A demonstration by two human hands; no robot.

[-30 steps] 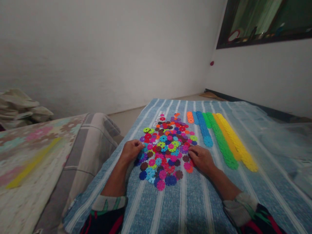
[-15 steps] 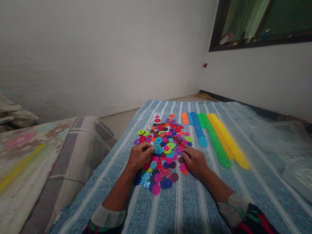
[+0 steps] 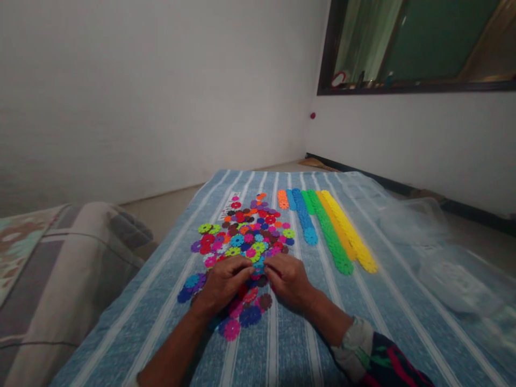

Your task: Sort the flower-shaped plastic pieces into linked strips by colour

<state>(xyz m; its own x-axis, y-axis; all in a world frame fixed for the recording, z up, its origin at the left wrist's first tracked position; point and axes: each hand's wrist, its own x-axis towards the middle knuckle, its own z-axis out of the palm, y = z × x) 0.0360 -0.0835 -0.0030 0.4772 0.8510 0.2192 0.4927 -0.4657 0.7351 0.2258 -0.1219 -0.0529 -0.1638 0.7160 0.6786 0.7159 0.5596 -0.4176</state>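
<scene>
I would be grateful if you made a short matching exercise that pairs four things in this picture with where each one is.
Things
1. Left hand
2. Clear plastic containers
3. Short orange strip
4. Long yellow strip

Places
A. Furthest right of the coloured strips
B. Furthest left of the coloured strips
C. Over the loose discs
D. To the right of every coloured strip

Right pairs: 1-C, 2-D, 3-B, 4-A

A striped cloth bears loose discs, coloured strips, clear containers.
</scene>
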